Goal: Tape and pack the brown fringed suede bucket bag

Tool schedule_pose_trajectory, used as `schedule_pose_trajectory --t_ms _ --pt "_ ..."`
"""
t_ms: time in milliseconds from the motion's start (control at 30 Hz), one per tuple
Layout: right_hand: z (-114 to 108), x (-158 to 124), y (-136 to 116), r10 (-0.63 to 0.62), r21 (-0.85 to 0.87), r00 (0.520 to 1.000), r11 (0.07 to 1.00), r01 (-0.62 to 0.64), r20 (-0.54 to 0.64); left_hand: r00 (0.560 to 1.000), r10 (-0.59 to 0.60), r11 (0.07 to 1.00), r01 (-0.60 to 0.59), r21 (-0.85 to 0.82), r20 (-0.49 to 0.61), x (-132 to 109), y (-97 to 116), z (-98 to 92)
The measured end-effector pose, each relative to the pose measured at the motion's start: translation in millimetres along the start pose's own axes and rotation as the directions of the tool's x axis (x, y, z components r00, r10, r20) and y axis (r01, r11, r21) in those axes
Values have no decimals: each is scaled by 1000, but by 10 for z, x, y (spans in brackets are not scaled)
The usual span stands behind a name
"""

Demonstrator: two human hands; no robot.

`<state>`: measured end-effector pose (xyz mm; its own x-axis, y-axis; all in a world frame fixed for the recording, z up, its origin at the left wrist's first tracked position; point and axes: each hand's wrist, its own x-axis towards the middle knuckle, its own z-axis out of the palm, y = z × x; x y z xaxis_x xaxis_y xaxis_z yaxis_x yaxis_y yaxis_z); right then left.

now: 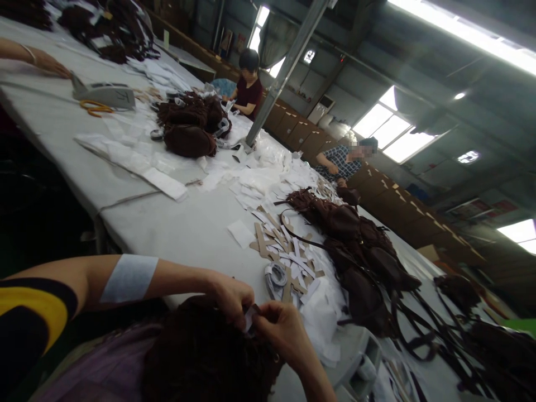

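Note:
My left hand point(228, 296) and my right hand point(285, 330) meet at the bottom of the view, fingers pinched together on a small pale tag point(250, 317). Under them lies a dark brown fuzzy item point(201, 357), close against me. My left forearm carries a white patch point(129, 277). Just beyond my hands, on the long white table point(176, 223), lie cardboard pieces and white paper strips point(285, 259).
A heap of brown bags with straps point(360, 251) lies to the right, another heap point(188, 125) further up the table. Orange scissors point(96, 107) and a grey dispenser point(104, 92) sit near another person's hand point(48, 62). Two people point(249, 84) point(343, 162) work across the table by a metal pole point(288, 67).

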<state>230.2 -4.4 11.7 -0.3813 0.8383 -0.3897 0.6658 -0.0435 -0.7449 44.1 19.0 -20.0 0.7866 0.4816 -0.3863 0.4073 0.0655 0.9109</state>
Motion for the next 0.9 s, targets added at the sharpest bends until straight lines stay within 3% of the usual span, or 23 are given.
schedule_pose_trajectory --t_ms 133,367,500,600,700,800,900 --pt "9 36 -38 7 -64 1000 998 -6 24 999 -36 998 38 53 -32 -8 40 12" --pt "-40 95 -110 48 -45 974 998 -39 221 997 -62 986 69 154 -47 -10 102 3" --pt "-20 164 -149 0 -267 989 963 40 147 998 -29 976 40 214 -55 3 91 27" --pt "56 173 -172 -137 -515 986 841 165 91 996 -4 979 22 205 -87 23 76 47" --pt "166 122 -158 -281 -746 959 635 201 19 997 30 978 -14 209 -73 28 60 23" --pt "270 70 -102 -405 -851 914 481 208 -5 995 70 969 -50 243 -76 8 21 -17" --pt "340 61 -35 -465 -876 885 432 213 -14 972 132 959 -75 272 -196 -35 -43 -15"
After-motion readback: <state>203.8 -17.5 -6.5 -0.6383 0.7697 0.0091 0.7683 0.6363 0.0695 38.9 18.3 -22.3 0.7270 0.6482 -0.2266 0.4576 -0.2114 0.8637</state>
